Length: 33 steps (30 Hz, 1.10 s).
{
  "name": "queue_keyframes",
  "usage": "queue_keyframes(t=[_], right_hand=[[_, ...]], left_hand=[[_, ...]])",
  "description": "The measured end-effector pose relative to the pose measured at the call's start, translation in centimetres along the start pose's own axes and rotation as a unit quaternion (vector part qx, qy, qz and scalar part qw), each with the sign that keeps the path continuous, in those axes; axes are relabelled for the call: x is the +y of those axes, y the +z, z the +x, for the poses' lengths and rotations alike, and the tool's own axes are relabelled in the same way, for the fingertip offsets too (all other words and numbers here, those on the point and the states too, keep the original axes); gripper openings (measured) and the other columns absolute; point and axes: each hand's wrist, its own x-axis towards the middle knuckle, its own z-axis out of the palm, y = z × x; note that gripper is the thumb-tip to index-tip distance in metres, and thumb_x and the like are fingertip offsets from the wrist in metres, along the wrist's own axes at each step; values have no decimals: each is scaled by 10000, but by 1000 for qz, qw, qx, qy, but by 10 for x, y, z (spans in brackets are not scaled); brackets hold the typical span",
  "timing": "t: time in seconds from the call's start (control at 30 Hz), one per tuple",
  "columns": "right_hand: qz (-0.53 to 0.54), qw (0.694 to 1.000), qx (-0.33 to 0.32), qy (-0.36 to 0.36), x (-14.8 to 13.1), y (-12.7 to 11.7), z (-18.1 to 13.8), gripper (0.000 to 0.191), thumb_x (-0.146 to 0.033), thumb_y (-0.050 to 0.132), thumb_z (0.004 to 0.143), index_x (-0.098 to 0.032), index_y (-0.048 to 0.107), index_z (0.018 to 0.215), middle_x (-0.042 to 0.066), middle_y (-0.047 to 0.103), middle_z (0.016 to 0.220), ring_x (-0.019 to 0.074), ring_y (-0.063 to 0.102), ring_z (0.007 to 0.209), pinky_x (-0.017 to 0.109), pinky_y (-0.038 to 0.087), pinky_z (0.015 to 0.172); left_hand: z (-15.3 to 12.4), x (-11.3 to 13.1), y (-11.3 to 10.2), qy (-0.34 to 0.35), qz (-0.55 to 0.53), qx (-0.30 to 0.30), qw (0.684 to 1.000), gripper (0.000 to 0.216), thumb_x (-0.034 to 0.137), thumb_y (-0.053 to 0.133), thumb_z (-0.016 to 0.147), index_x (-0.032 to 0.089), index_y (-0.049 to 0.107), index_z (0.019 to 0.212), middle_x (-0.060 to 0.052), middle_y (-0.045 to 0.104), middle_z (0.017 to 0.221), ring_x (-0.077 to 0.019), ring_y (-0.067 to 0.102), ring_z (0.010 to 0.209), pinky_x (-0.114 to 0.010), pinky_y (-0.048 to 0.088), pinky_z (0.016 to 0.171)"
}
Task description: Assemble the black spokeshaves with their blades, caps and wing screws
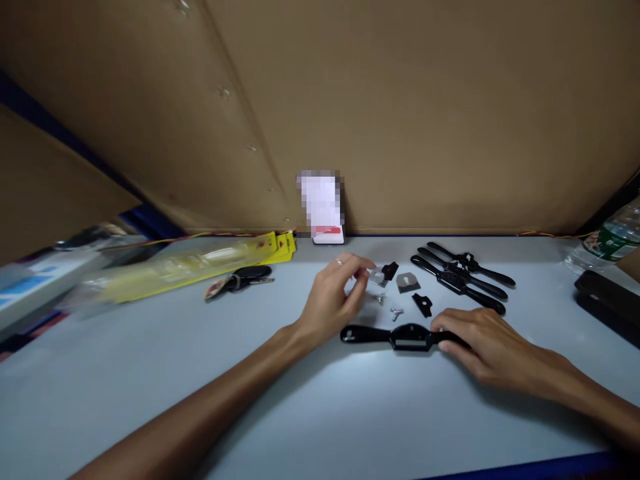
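Observation:
My right hand (483, 343) grips the right handle of a black spokeshave body (411, 339) held level above the grey tabletop. My left hand (334, 293), wearing a ring, reaches over the loose parts with thumb and fingers curved and apart. Its fingertips are at the edge of a flat metal blade (379, 276), which lies beside a black cap (390, 270). Close by are a second blade (408, 283) with a slot, another black cap (423, 305), and two silver thumbscrews, one (397, 314) nearer me and one (380, 299) by my left thumb.
Several black spokeshaves (460, 273) lie at the back right. A phone (327, 208) leans against the cardboard wall (400, 120). Keys (240, 280) and yellow-backed plastic packets (200, 267) lie left. A water bottle (607, 240) and a black case (607, 303) sit at the right.

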Motion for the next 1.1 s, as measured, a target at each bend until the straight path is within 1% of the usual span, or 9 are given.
queue_keyframes(t=[0.13,0.3,0.43,0.5,0.6,0.73,0.87,0.97,1.1], right_hand=[[15,999,-38,-24,-11,4,-4,167,-221,520,999,-247,656,1092,44,709,981,203,646,833,361,443,767],[20,998,-45,-34,-13,2,-3,178,-222,520,1005,-227,694,1041,46,663,985,173,631,794,329,461,734],[32,998,26,-42,-4,4,1,225,-225,494,1020,-219,718,1021,53,644,1042,154,630,788,323,482,745],[9,997,77,-25,3,8,5,239,-218,482,1022,-205,717,1064,70,648,1046,175,642,814,336,496,747],[-25,993,119,-7,14,12,10,279,-220,486,1015,-201,702,1190,99,654,1103,208,662,878,362,525,771],[-38,993,110,5,21,16,15,310,-245,513,1005,-234,701,1251,96,657,1150,212,682,869,377,540,768],[-47,989,130,58,21,20,20,262,-320,542,998,-206,709,1166,93,675,1129,236,686,871,391,530,754],[-62,979,151,126,18,23,27,302,-423,612,953,-172,685,1105,110,671,1093,269,674,870,386,501,700],[-45,979,149,130,16,24,34,210,-360,645,922,-170,668,1010,96,663,1052,237,654,831,344,459,668]], left_hand=[[-2,7,4,-3,-8,-114,993,196,277,492,978,188,658,1031,-29,654,853,-153,584,673,-299,491,629],[-6,14,8,2,-36,-170,985,222,327,513,988,211,646,1122,-55,684,1013,-209,652,918,-377,563,813],[-6,1,11,-30,-30,-146,988,396,367,460,1025,203,508,1382,-145,569,1389,-278,543,1304,-528,471,1091],[-7,-7,14,-43,-20,-154,987,472,399,466,1026,172,467,1439,-195,468,1514,-335,466,1402,-622,407,1133],[-8,-10,18,-17,-30,-201,979,469,415,483,1025,176,513,1426,-165,451,1564,-325,409,1469,-612,369,1182],[-10,2,19,38,-54,-247,967,426,381,453,1048,225,517,1439,-101,437,1592,-266,337,1520,-570,346,1217],[-8,11,14,54,-82,-183,978,384,334,459,1046,228,540,1405,-112,553,1487,-265,486,1406,-552,446,1136],[-5,14,10,56,-89,-149,983,272,307,464,1032,217,646,1212,-94,684,1213,-253,615,1143,-506,522,994],[-3,20,6,61,-99,-144,983,266,301,448,1012,188,678,939,-67,669,911,-221,585,880,-406,514,808]])
